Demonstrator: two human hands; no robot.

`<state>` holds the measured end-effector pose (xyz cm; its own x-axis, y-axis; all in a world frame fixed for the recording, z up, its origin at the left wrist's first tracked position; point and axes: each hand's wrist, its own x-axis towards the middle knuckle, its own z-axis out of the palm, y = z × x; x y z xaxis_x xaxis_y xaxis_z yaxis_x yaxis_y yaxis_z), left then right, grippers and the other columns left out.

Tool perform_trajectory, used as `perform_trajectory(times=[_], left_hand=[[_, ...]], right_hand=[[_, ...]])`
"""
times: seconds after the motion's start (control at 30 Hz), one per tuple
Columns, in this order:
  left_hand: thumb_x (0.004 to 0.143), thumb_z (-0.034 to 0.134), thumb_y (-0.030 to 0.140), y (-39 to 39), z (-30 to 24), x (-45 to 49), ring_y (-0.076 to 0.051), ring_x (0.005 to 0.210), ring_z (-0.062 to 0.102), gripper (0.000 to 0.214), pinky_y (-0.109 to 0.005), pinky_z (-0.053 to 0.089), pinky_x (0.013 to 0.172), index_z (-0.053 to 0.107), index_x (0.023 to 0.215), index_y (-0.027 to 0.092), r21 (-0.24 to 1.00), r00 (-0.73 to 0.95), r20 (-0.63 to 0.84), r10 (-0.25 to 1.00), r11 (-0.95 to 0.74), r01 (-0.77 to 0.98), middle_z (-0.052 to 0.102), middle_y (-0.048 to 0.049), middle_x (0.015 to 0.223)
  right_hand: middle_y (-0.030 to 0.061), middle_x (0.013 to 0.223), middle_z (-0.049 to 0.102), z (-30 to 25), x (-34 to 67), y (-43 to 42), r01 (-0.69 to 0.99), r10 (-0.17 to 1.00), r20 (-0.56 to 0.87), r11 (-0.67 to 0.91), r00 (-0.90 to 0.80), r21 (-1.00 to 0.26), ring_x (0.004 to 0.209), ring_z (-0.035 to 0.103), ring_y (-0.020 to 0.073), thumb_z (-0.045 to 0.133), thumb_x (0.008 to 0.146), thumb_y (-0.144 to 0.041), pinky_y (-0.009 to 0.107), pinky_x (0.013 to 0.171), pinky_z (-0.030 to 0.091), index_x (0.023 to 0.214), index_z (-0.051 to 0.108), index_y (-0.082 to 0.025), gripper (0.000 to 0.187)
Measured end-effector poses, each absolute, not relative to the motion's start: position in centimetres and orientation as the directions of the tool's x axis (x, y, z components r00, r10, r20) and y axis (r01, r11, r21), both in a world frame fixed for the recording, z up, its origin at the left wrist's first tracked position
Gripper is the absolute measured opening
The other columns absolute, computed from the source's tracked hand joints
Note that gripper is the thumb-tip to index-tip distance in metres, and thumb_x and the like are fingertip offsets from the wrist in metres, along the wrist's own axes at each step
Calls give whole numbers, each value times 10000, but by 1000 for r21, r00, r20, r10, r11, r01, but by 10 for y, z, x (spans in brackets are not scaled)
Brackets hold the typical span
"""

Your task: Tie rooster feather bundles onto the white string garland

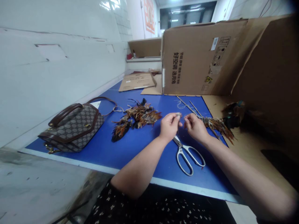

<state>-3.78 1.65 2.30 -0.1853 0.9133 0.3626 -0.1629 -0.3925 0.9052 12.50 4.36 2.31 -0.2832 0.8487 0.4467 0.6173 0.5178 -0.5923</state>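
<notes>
Worktop carries a feather pile at left, scissors nearer the body. Left hand pinches a small pale tuft; right hand is curled beside it, contents unclear. Light, steady fingertips should serve best.

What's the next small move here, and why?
I'd probably bring the right hand across to steady the small pale piece that the left hand seems to pinch. The two hands' fingertips are close but apart, and whether the right ones hold anything is too small to tell. The scissors lie on the table and can wait.
</notes>
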Motion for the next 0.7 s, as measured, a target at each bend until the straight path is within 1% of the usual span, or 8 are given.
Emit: perform_trajectory(times=[0.07,0.2,0.3,0.37,0.47,0.53,0.63,0.7], left_hand=[[892,725,412,16,18,-34,-104,651,663,272,-261,550,678,744,992,160,919,-118,353,928,-367,-143,750,-109,1064],[938,645,371,19,7,-35,-117,627,633,233,-246,518,665,723,1007,163,944,49,324,945,-320,-76,676,-18,712],[943,619,345,20,4,-37,-103,567,542,207,-229,454,603,725,988,172,942,83,334,939,-334,-6,606,15,637],[937,618,337,20,2,-38,-113,579,531,202,-231,439,594,738,989,183,940,85,336,938,-340,35,609,7,647],[916,647,342,23,1,-40,-144,657,579,193,-243,465,625,759,978,198,940,59,332,941,-335,64,666,-28,727],[897,680,352,29,0,-46,-150,685,593,188,-244,472,637,767,964,200,943,15,328,945,-328,57,686,-40,771],[858,735,358,40,2,-60,-115,621,549,196,-225,442,604,758,953,188,951,-119,307,944,-308,13,674,-25,761],[854,745,379,46,5,-68,-81,547,480,221,-207,382,542,738,939,175,954,-226,284,932,-298,-32,648,-4,735]], right_hand=[[53,761,714,23,126,37,617,842,461,527,-281,-585,646,638,204,476,1023,-377,309,644,455,979,542,-240,158],[41,759,711,21,132,26,607,842,447,531,-301,-592,633,626,193,474,1026,-370,299,629,446,976,550,-239,159],[21,741,698,20,140,20,570,838,404,546,-367,-614,614,607,180,489,1022,-352,294,632,451,994,566,-234,143],[21,750,695,21,145,18,562,816,376,576,-439,-594,610,587,176,508,1013,-356,294,627,450,987,597,-230,156],[36,783,712,24,153,18,561,782,365,619,-505,-550,647,606,181,514,1009,-354,294,641,456,940,629,-225,186],[41,773,711,25,158,20,577,782,392,622,-484,-529,649,616,183,503,1017,-354,292,645,461,928,629,-224,202],[47,748,716,26,167,24,644,799,433,596,-417,-480,620,626,192,494,1024,-370,292,622,459,982,647,-233,210],[55,764,742,27,173,26,720,811,435,564,-391,-404,632,656,207,494,1023,-373,293,612,450,1018,668,-243,217]])
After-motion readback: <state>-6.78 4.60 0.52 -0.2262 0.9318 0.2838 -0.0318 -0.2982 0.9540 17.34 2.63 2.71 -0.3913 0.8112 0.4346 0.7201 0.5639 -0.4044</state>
